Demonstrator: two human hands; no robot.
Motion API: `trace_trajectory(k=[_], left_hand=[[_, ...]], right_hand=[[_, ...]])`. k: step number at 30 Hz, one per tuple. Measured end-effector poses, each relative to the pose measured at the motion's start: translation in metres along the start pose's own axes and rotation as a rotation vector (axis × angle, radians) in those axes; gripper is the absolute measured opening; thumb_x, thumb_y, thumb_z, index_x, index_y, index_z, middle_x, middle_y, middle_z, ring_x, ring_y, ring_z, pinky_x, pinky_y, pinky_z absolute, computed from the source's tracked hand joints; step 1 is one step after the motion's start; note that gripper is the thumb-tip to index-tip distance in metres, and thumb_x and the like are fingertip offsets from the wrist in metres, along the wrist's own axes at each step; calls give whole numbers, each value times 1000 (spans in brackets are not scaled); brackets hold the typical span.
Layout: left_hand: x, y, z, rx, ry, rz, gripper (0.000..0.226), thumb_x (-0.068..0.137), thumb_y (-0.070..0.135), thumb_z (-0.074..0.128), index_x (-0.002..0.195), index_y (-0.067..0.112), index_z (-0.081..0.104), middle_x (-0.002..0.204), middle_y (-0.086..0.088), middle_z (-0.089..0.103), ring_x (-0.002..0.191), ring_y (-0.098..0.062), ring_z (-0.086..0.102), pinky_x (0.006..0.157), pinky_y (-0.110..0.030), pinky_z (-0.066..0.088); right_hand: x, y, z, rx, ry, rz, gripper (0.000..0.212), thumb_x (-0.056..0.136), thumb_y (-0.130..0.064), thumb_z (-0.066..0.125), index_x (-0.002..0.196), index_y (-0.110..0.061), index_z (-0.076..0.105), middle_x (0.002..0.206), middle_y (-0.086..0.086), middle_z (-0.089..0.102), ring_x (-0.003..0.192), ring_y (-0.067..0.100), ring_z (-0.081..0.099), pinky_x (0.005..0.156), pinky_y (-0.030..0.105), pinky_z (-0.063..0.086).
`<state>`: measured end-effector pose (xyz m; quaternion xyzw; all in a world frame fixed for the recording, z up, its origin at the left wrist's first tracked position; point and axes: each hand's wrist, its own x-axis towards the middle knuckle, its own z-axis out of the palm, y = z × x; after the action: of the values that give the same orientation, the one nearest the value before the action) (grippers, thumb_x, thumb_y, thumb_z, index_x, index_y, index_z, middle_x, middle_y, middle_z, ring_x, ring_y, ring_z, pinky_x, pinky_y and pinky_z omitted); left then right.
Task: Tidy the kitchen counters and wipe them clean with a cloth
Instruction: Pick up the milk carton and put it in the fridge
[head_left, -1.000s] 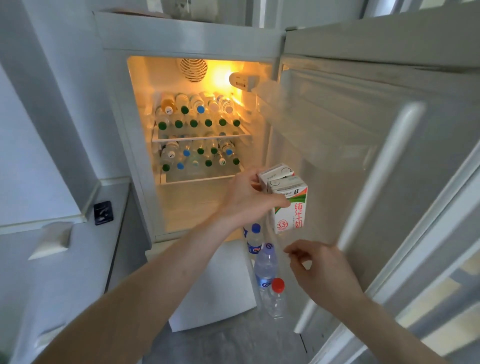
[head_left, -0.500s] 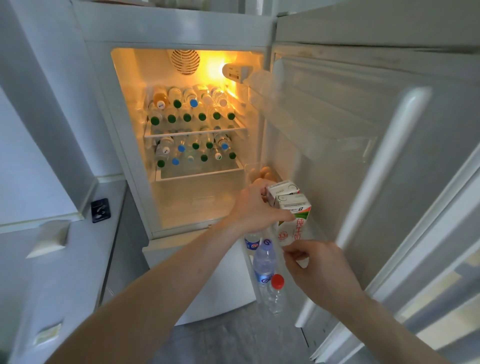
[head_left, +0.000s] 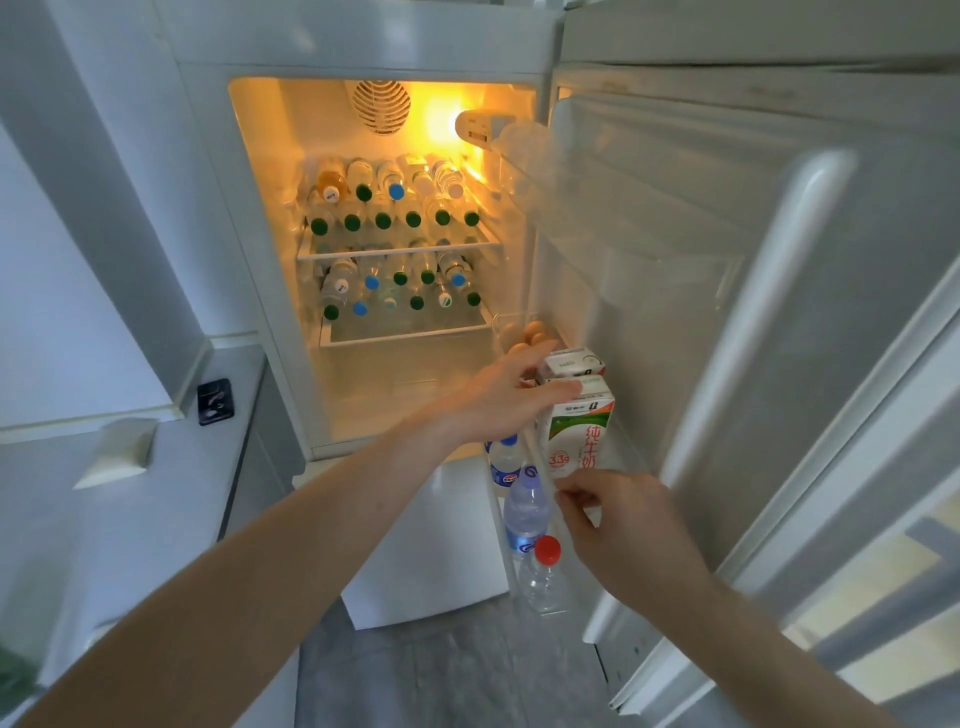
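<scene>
Left hand (head_left: 506, 397), fingers extended over the upright white-and-green milk carton (head_left: 576, 431) on the fridge door shelf (head_left: 623, 441); right hand (head_left: 618, 525), fingers curled, just below.

Two milk cartons are being kept upright in the door shelf (head_left: 621, 436) of the open fridge door, right of centre. The nearer carton (head_left: 576, 431) is white with a green band, red characters and a red "3.3g" mark on its front; its flat top is being touched by the fingertips of the left hand (head_left: 506, 395), whose fingers are being held almost straight. The farther carton (head_left: 571, 362) is standing just behind it, touching it, with only its white top and a dark strip showing. The near carton's lower edge is being partly hidden by the right hand (head_left: 618, 525), whose fingers are being curled.
</scene>
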<state>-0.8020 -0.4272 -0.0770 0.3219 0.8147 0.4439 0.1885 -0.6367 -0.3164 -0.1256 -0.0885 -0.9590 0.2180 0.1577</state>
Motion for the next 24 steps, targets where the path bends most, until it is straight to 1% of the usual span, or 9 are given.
trace_trajectory(k=[3,4,7,8,11,15,17,20,24], left_hand=[[-6,-5,0,-54,-17,-22,69,91,59,59,152,53,28,151,13,48,132,-11,51,111,-40,44],[-10,-8,1,-85,-3,-31,68,91,60,57,152,55,26,151,15,47,132,-9,49,111,-39,43],[-34,-15,1,-132,147,19,57,102,44,51,155,45,29,143,21,46,121,3,48,93,-15,41],[-44,-20,0,-131,208,33,53,104,41,50,154,42,34,144,21,46,123,2,47,91,-13,40],[-79,-47,-3,-91,282,23,40,105,40,49,144,39,50,147,19,46,132,-2,45,104,-22,41],[-133,-80,-16,-108,283,-37,28,105,33,50,127,38,65,140,23,48,124,7,50,101,-21,40],[-153,-92,-22,-36,275,-70,26,105,36,50,125,40,65,139,27,47,125,6,50,103,-22,39],[-176,-110,-29,69,275,-111,27,102,43,52,126,42,63,140,31,45,129,3,48,110,-28,38],[-196,-124,-40,111,287,-134,26,101,43,54,126,44,63,138,35,45,128,13,42,114,-30,37]], right_hand=[[-1,-1,-1,5,-27,4,10,94,-29,64,95,-26,73,94,-15,75,84,7,68,78,30,59],[-2,-2,-1,14,-43,1,10,95,-30,64,97,-26,73,98,-16,74,87,6,67,81,27,58],[-6,-2,-1,29,-67,-35,9,96,-28,64,100,-23,70,105,-16,72,96,7,65,86,23,55],[-7,-2,0,32,-71,-44,10,97,-27,64,102,-23,70,108,-15,71,99,7,64,89,23,54],[-11,-2,1,63,-69,-38,18,97,-27,64,115,-26,69,118,-15,68,108,6,60,96,22,52],[-14,-6,4,84,-96,-5,34,98,-28,65,131,-25,62,128,-13,63,120,8,54,106,29,49],[-13,-11,6,51,-107,-11,39,98,-27,65,136,-23,59,130,-9,63,120,10,55,106,32,50],[-16,-26,12,3,-132,-14,45,99,-27,62,143,-22,52,136,-6,59,123,11,54,105,28,47],[-13,-54,23,-86,-173,-44,55,102,-29,57,152,-19,38,149,-2,49,135,16,46,113,28,38]])
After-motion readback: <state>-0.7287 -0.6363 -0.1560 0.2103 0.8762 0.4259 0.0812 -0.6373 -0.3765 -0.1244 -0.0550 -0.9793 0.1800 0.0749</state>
